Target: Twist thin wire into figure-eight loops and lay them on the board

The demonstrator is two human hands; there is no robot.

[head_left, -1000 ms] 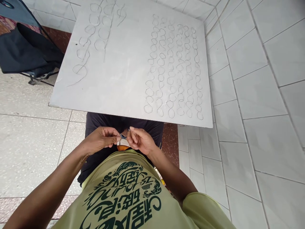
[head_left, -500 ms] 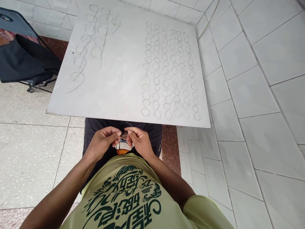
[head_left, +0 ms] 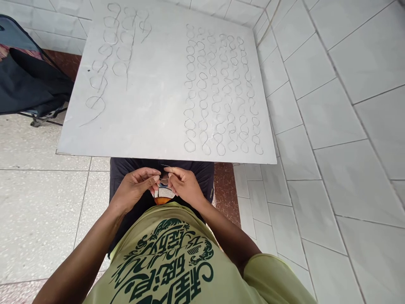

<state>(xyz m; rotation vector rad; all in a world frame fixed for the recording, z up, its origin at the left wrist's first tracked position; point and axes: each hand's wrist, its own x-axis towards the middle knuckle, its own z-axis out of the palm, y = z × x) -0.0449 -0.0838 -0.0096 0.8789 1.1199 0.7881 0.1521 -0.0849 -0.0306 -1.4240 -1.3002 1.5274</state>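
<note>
This looks like a small home workshop set up in a tiled corner. Just beyond the fingers [head_left: 154, 179] a white board [head_left: 152, 105] lies flat like a worktop, covered with neat rows of bent wire loops [head_left: 218, 88]. Glossy white tiles [head_left: 332, 118] fill the space right of the fingers, speckled floor tiles [head_left: 38, 202] spread to their left, and a dark bag on a folding frame [head_left: 28, 84] stands farther off, beyond them to the left.

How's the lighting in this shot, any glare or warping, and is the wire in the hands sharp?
Head view: soft, even light, no hard shadows or harsh glare on the white board; wide-angle warping slants the white tiled wall; the thin wire between left hand and right hand is barely resolved.
</note>
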